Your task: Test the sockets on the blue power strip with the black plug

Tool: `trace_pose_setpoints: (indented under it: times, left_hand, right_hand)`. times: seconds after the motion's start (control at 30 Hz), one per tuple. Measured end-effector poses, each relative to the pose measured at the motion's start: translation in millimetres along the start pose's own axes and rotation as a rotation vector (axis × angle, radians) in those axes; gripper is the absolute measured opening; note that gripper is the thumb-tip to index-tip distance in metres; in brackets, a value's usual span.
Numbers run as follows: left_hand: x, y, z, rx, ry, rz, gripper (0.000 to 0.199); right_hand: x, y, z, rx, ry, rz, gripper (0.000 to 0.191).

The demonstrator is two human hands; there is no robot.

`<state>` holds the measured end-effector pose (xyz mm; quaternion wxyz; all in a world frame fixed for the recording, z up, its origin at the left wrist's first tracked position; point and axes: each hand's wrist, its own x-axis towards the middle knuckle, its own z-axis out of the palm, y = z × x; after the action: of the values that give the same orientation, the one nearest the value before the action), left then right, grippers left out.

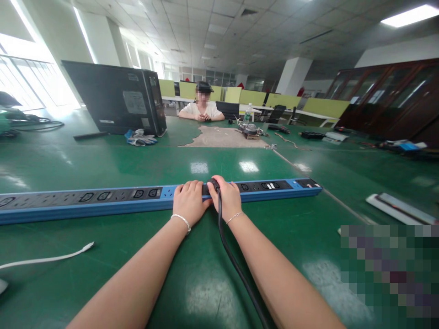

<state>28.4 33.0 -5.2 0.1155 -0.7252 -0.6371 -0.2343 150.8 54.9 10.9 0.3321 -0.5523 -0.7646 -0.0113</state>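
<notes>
A long blue power strip (103, 212) with black socket panels lies across the green table. My left hand (188, 199) is wrapped over its middle, fingers on the far side and thumb along the near edge. Right beside it, my right hand (228, 197) grips the black power cord plug (214, 184) against the strip's socket face. How deep the plug sits in a socket is hidden by my fingers. From the plug the black cord (224, 244) runs down toward me, between my forearms.
A white cable (51, 260) lies at the near left. Farther back stand a black computer case (113, 98) and grey-blue gloves (140, 138). Across the table sits a person (202, 109). A bottle (247, 114) and metal parts (250, 130) are at back right; a white bar (399, 208) is nearer.
</notes>
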Motion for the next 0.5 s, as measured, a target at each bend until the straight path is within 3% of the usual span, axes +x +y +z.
trace_pose_setpoints:
  times: [0.2, 0.5]
  left_hand:
    - [0, 1, -0.5, 0.002, 0.012, 0.008, 0.033]
    - [-2, 1, -4.1, 0.02, 0.039, 0.045, 0.036]
  right_hand:
    - [-2, -12, 4, -0.148, 0.011, -0.102, 0.035]
    - [-11, -5, 7, -0.128, 0.03, -0.105, 0.039]
